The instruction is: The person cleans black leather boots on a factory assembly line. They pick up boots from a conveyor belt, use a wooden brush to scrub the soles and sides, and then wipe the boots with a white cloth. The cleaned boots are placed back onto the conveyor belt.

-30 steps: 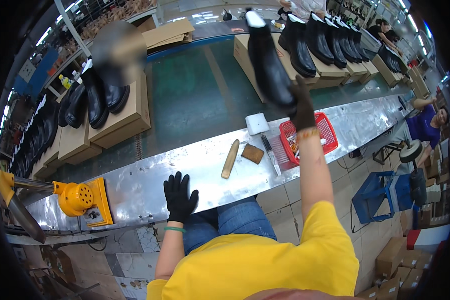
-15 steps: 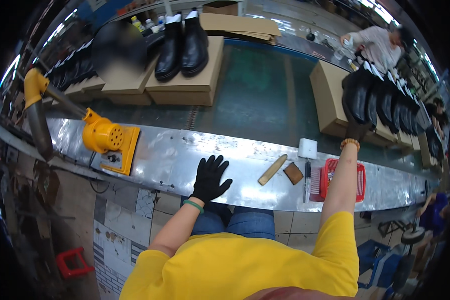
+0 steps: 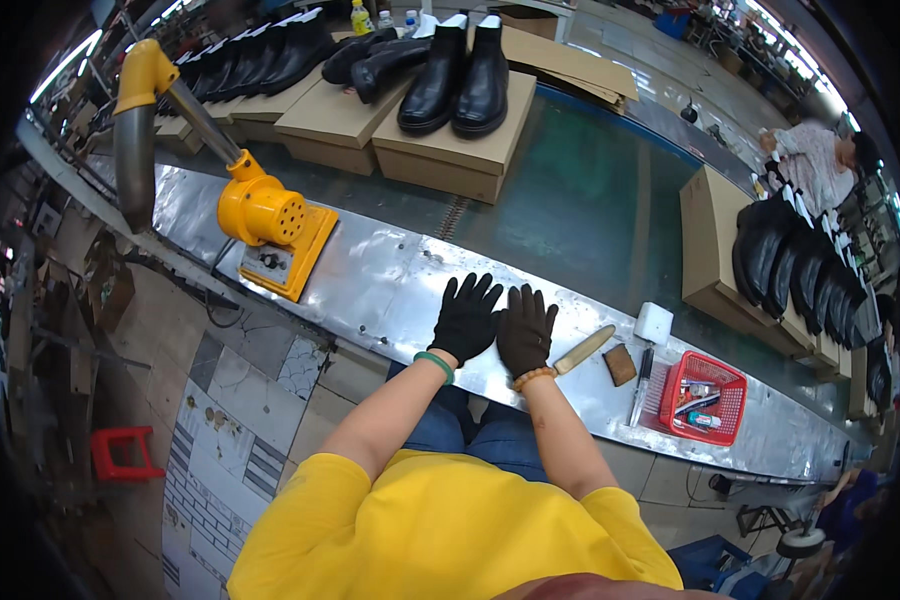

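Both hands wear dark knit gloves and lie side by side on the shiny metal bench. My left hand is flat, fingers stretched out, with nothing in it. Just beside it, my right hand also lies flat and holds nothing. To the right of that hand is a long tan tapered tool, its kind not clear. A small brown block comes after it, then a knife-like tool with a dark handle. A white block sits behind these.
A red plastic basket holds pens and small items. On the left stands a yellow blower-like machine with a thick hose. Behind the bench, black boots stand on cardboard boxes along a green conveyor. More boots line the right; another person is beyond.
My right hand has come from the boots on the right to lie beside my left hand. The whole view has shifted, and the basket is now uncovered.
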Motion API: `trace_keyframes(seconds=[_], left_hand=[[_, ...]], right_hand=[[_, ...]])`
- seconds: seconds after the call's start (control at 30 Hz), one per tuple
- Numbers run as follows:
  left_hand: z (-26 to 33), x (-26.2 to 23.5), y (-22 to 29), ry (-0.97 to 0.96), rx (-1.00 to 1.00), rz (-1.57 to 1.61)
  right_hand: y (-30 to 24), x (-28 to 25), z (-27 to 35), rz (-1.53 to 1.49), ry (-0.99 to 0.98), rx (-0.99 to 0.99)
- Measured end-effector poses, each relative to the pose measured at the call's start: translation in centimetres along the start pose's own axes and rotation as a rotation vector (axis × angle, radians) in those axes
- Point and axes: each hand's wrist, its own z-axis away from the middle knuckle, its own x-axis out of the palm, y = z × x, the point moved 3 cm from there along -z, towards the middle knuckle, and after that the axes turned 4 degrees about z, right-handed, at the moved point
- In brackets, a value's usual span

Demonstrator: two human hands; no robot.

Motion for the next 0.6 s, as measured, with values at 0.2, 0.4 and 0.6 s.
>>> trace_keyframes(seconds=[0.2,0.4,0.6], left_hand=[[0.2,0.7,-1.0,0.08,-0.16,-0.046],[-0.8,-0.3,-4.4,0.069,-0.296,-0.032],[-10.0,-6.7,-15.3,0.579,-0.448,0.468]], right_hand=[[-0.2,0.1,0.2,0.087,-0.069,0.011],[-0.6,-0.3,1.3,0.093,-0.068,-0.002],[-0.4,-0.1,1.6,-0.023,0.043,-0.032]])
